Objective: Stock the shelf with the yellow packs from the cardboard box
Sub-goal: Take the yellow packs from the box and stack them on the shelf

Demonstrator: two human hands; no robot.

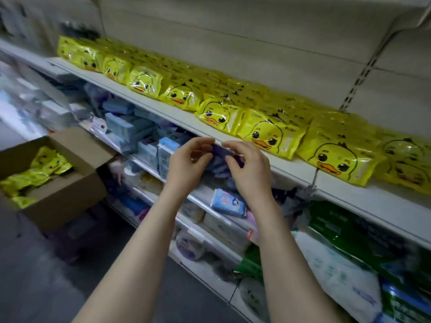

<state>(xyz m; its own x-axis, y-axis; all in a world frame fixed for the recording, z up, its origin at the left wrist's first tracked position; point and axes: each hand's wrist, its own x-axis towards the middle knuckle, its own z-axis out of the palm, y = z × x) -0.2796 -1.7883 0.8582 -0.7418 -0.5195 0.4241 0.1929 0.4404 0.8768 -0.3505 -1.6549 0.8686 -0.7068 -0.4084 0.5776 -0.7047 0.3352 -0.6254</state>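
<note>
Forearms: both bare, reaching up from the bottom edge toward the shelving
Left hand (189, 159): raised just in front of the shelf lip, fingers half curled toward the thumb, no yellow pack in them
Right hand (247, 169): just beside the left, fingertips almost meeting it, curled the same way; something purple shows between the two hands, and I cannot tell whether it is pinched or lies on the tier below
White metal shelf (349, 197): a long row of glossy yellow plastic packs printed with a duck face (265, 131) stands along it, leaning back, front strip bare
Brown cardboard box (70, 190): open, low on the left and well apart from the hands; several more yellow duck packs (50, 160) lie loose inside
Handling: the packs look light, soft and squashy under slick film, so likely to slide; best taken by a broad grip across the flat faces or by the crimped end seam
Lower tiers: blue-and-white soft packs (228, 202) and a green bag (338, 227)
</note>
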